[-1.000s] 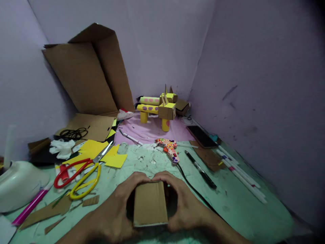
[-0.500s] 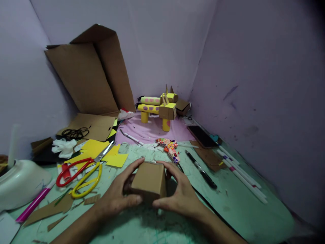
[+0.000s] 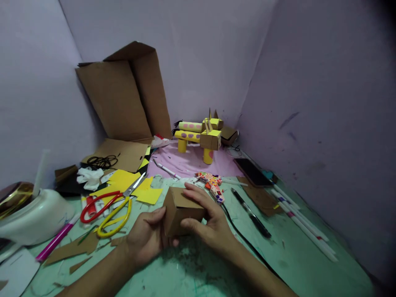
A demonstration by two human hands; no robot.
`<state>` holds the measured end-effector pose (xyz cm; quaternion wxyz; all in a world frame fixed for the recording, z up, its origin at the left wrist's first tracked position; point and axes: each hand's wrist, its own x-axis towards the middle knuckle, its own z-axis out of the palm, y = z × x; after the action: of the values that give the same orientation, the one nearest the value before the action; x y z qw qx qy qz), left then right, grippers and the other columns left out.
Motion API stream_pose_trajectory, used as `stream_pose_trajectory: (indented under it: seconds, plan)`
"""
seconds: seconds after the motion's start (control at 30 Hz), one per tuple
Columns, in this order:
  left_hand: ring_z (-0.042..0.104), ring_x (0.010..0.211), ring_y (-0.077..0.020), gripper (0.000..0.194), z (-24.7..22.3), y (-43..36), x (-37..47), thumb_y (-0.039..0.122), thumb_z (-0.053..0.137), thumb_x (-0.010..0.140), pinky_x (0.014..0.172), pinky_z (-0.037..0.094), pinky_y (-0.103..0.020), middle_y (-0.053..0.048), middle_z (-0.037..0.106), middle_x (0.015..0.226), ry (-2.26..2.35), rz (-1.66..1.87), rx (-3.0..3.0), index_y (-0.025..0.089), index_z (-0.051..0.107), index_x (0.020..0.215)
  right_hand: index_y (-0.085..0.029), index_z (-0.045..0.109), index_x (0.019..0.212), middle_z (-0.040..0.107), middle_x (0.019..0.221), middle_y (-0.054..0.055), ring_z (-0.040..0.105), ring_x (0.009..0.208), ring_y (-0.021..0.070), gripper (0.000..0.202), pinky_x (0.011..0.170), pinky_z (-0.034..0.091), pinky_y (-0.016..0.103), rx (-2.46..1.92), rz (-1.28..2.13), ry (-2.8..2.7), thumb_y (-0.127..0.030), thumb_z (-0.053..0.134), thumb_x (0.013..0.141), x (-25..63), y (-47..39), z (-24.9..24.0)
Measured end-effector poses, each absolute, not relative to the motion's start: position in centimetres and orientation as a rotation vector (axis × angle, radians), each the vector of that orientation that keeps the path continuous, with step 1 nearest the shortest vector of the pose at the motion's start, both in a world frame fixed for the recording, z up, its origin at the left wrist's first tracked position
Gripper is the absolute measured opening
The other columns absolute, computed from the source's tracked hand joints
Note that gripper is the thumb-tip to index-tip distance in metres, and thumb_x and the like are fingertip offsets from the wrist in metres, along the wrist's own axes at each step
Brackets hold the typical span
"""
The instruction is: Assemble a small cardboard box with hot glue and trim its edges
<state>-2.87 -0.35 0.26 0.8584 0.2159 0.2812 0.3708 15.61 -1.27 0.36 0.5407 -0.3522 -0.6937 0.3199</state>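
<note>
Between my two hands is a small brown cardboard box (image 3: 182, 212), held tilted just above the green table. My left hand (image 3: 148, 237) grips its left side, thumb on the side face and fingers partly hidden beneath. My right hand (image 3: 210, 218) wraps the right side, fingers over the top and thumb on the near face. Just beyond the box lies a flower-patterned glue gun (image 3: 213, 187), its black cord running past my right wrist. Scissors (image 3: 123, 200) with red and yellow handles lie to the left, blades resting on yellow paper (image 3: 150, 196).
Two yellow cardboard animal figures (image 3: 198, 138) stand on a pink cloth (image 3: 167, 159) at the back. Large folded cardboard (image 3: 120, 99) leans on the wall. A black pen (image 3: 250, 212), a phone (image 3: 253, 172) and white sticks (image 3: 305, 229) lie right. A white pot (image 3: 40, 218) stands left.
The box has been turned and tipped between my hands. My left hand has slid lower along its side, while my right fingers now lie over its top. The view has shifted slightly left.
</note>
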Motion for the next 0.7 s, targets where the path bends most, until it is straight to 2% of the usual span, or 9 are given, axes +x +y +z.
stream_pose_trajectory:
  seconds: [0.13,0.2,0.27,0.33,0.43,0.5,0.57,0.7]
  plan:
    - [0.066,0.066,-0.0214,0.042,0.0,-0.3,-2.7,0.037,0.067,0.082,0.044,0.051,-0.025,-0.009,0.071,0.083,0.784,0.749,0.702,0.012,0.062,0.115,-0.027,0.068,0.108,0.066,0.121,0.008,0.061,0.117,0.0276,0.041,0.102,0.045,0.044,-0.914,0.806,-1.488,-0.033,0.081,0.07,15.5,-1.2,0.3]
    - [0.066,0.074,-0.0228,0.055,0.1,-0.5,-2.9,0.043,0.069,0.079,0.055,0.054,-0.029,-0.01,0.07,0.096,1.0,0.831,0.969,0.014,0.057,0.125,-0.025,0.067,0.104,0.068,0.114,0.007,0.063,0.111,0.0269,0.038,0.097,0.048,0.043,-0.988,0.802,-1.469,-0.032,0.08,0.069,15.7,-1.3,0.1]
    - [0.064,0.097,-0.0278,0.063,0.3,-0.8,-3.3,0.049,0.067,0.08,0.075,0.055,-0.035,-0.013,0.063,0.123,1.178,0.956,1.285,0.019,0.052,0.133,-0.025,0.066,0.102,0.068,0.111,0.007,0.064,0.106,0.0261,0.036,0.093,0.05,0.042,-1.043,0.791,-1.487,-0.033,0.08,0.069,15.7,-1.4,-0.2]
    - [0.051,0.123,-0.0324,0.06,0.3,-1.2,-3.5,0.051,0.062,0.084,0.096,0.048,-0.04,-0.009,0.049,0.145,1.216,1.009,1.588,0.025,0.05,0.137,-0.025,0.065,0.102,0.066,0.109,0.007,0.062,0.106,0.0259,0.036,0.093,0.049,0.041,-1.057,0.776,-1.528,-0.034,0.079,0.07,15.5,-1.6,-0.7]
    - [0.036,0.139,-0.03,0.053,0.2,-1.9,-3.4,0.047,0.051,0.092,0.115,0.03,-0.044,-0.003,0.043,0.151,1.134,0.949,1.81,0.03,0.046,0.142,-0.024,0.059,0.105,0.061,0.112,0.008,0.058,0.109,0.0272,0.041,0.097,0.045,0.044,-1.075,0.8,-1.588,-0.038,0.079,0.071,15.1,-1.9,-1.2]
    - [0.035,0.14,-0.0281,0.049,-0.1,-2.2,-3.0,0.045,0.046,0.095,0.118,0.024,-0.043,-0.003,0.045,0.151,1.119,0.933,1.802,0.03,0.045,0.142,-0.024,0.052,0.111,0.055,0.119,0.009,0.054,0.113,0.0286,0.052,0.099,0.043,0.046,-1.097,0.884,-1.603,-0.042,0.078,0.07,14.9,-2.1,-1.5]
    - [0.035,0.141,-0.0277,0.045,-0.3,-2.3,-2.6,0.044,0.044,0.096,0.119,0.024,-0.042,-0.003,0.045,0.151,1.11,0.942,1.757,0.029,0.049,0.139,-0.024,0.045,0.116,0.048,0.125,0.011,0.051,0.116,0.0295,0.061,0.1,0.043,0.046,-1.089,0.972,-1.607,-0.047,0.078,0.069,14.9,-2.2,-1.7]
    - [0.034,0.141,-0.0283,0.035,-0.6,-2.1,-2.4,0.041,0.048,0.096,0.118,0.024,-0.04,-0.003,0.044,0.151,1.046,0.989,1.709,0.03,0.059,0.128,-0.025,0.042,0.115,0.046,0.123,0.011,0.051,0.115,0.0302,0.069,0.098,0.045,0.045,-1.048,0.976,-1.61,-0.06,0.076,0.067,14.9,-2.1,-2.1]
